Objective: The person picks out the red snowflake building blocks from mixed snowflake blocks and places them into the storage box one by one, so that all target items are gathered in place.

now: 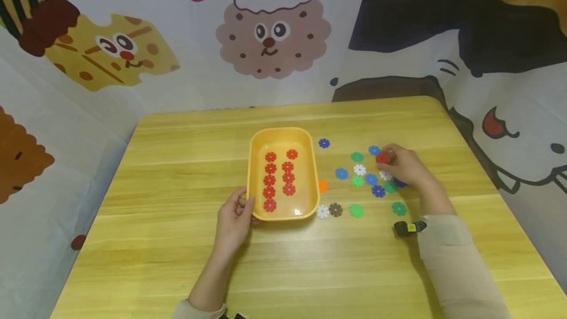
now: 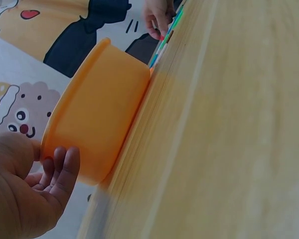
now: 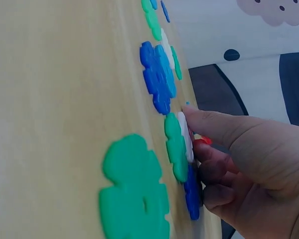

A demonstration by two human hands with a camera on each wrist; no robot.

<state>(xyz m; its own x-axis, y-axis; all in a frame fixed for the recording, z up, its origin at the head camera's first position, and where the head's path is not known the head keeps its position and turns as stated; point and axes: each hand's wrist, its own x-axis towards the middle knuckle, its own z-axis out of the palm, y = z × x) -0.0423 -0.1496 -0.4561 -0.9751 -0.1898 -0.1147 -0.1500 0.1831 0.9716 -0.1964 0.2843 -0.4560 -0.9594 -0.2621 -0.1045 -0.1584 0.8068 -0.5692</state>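
Observation:
An orange tray (image 1: 254, 161) sits mid-table and holds two columns of red snowflake discs (image 1: 269, 180). My left hand (image 1: 235, 215) rests against the tray's near left corner, fingers loosely curled on its wall (image 2: 89, 124). To the tray's right lie scattered discs in blue (image 1: 341, 174), green (image 1: 356, 210), white (image 1: 360, 169), orange and brown. My right hand (image 1: 400, 164) hovers over these and pinches a red disc (image 1: 382, 158) between thumb and fingers. In the right wrist view the red disc (image 3: 203, 141) peeks out behind my fingers, beside a white disc (image 3: 184, 134) and a green disc (image 3: 134, 194).
The wooden table (image 1: 177, 260) is boxed in by cartoon-printed cloth walls (image 1: 266, 38) at back and sides. A small black device (image 1: 406, 227) is strapped at my right wrist. A lone blue disc (image 1: 324, 143) lies near the tray's far right corner.

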